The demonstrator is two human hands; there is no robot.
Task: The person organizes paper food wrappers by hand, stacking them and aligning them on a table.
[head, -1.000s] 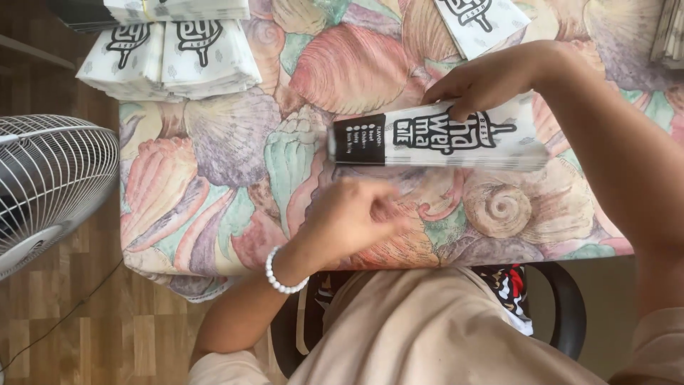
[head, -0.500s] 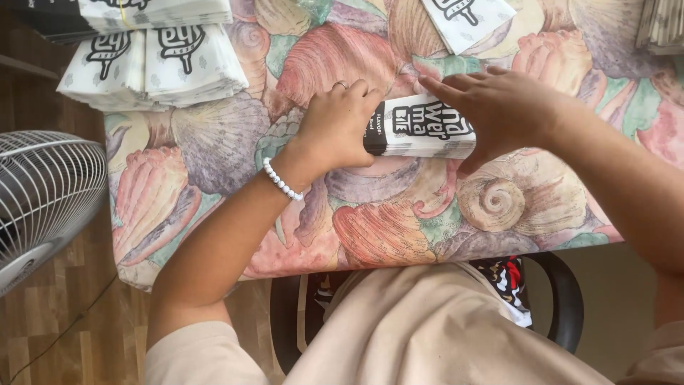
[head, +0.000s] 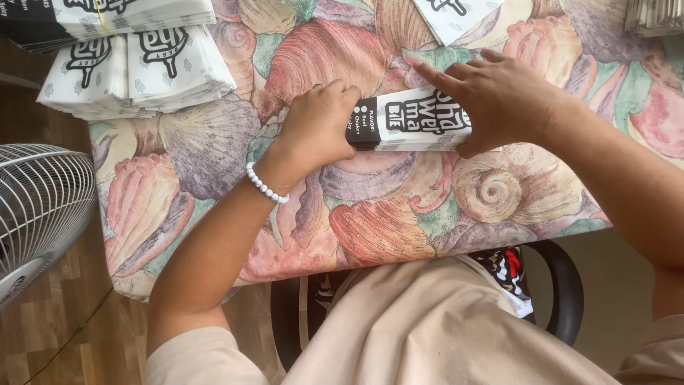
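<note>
A flat white paper sleeve with black printing (head: 417, 122) lies on a table covered by a seashell-patterned cloth (head: 214, 178). My left hand (head: 317, 125), with a white bead bracelet on the wrist, presses down on the sleeve's left black end with curled fingers. My right hand (head: 502, 96) lies flat over the sleeve's right end, fingers spread and pointing left. Both hands pin the sleeve against the cloth.
Stacks of the same white printed sleeves (head: 135, 68) sit at the table's far left corner, another sleeve (head: 456, 14) lies at the top, and a stack edge (head: 655, 16) shows at top right. A white fan (head: 39, 207) stands left of the table. A black chair (head: 563, 292) is under me.
My left hand rose from the near table edge onto the sleeve's left end. The sleeve looks shorter now, its ends brought in under both hands.
</note>
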